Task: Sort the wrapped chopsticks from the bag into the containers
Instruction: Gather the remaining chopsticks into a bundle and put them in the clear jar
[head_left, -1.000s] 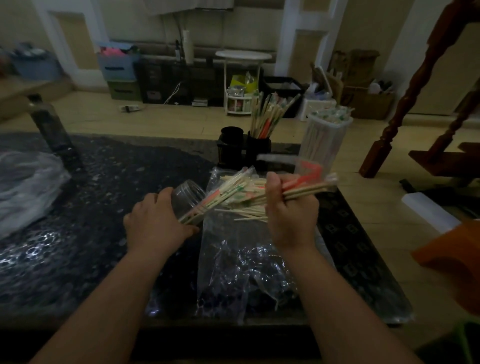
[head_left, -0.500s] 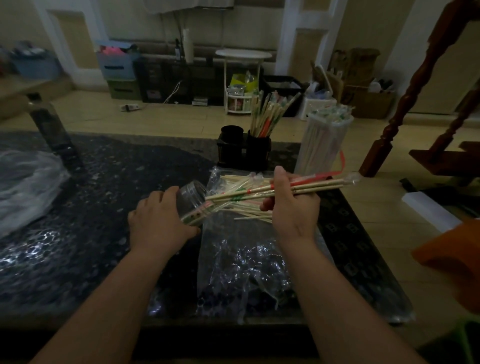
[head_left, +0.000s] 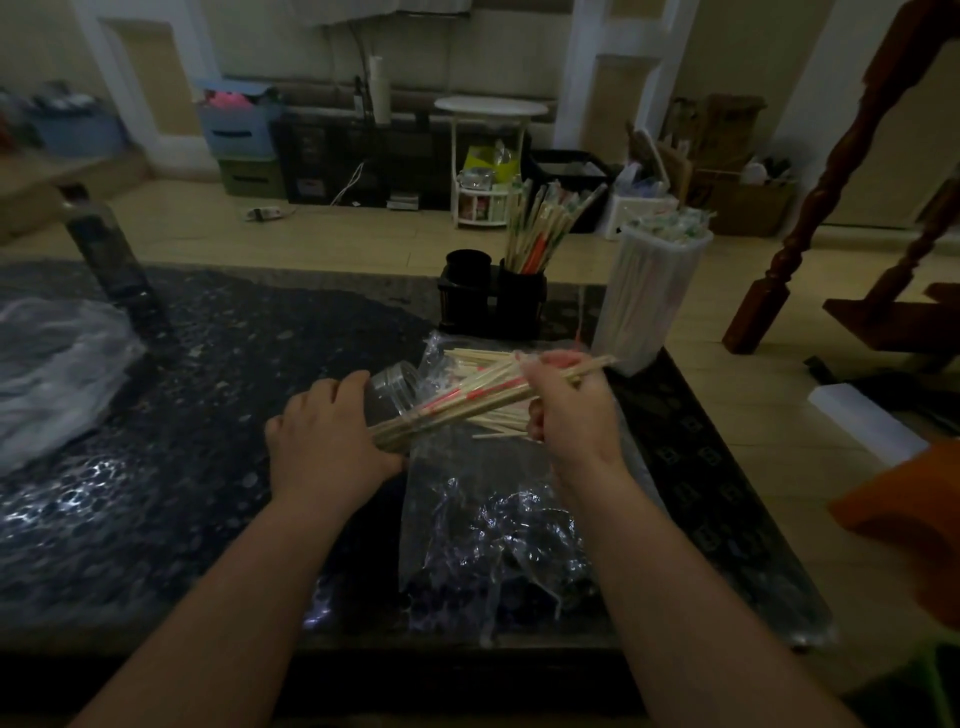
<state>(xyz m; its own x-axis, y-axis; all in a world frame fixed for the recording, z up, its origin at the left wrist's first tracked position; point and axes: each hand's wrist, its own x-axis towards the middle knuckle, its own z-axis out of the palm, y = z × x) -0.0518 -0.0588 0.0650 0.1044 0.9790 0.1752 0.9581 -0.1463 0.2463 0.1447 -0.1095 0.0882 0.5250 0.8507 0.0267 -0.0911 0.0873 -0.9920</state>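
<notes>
**Wrapped chopsticks (head_left: 457, 402) held as a bundle over the bag: a slip would scatter them**

Head view: the bundle runs slantwise between both hands, above the plastic bag (head_left: 493, 519) on the dark table (head_left: 182, 415). The left hand (head_left: 332, 431) has its fingers curled round the near end. The right hand (head_left: 566, 410) is closed round the far part, with the tips poking out past it. A clear jar (head_left: 395, 382) lies tilted against the left fingers; I cannot tell whether that hand also holds it. More loose chopsticks (head_left: 483, 358) lie at the bag's mouth.

The sleeves look slick, so if either grip loosens, sticks could slide out and mix back into the unsorted pile. The jar could roll off if nudged. The black holder (head_left: 519, 306) already bristles with sticks and the tall clear container (head_left: 644, 306) looks packed to the brim. Pushing a whole bundle into either could tip it or spill what it holds.
</notes>
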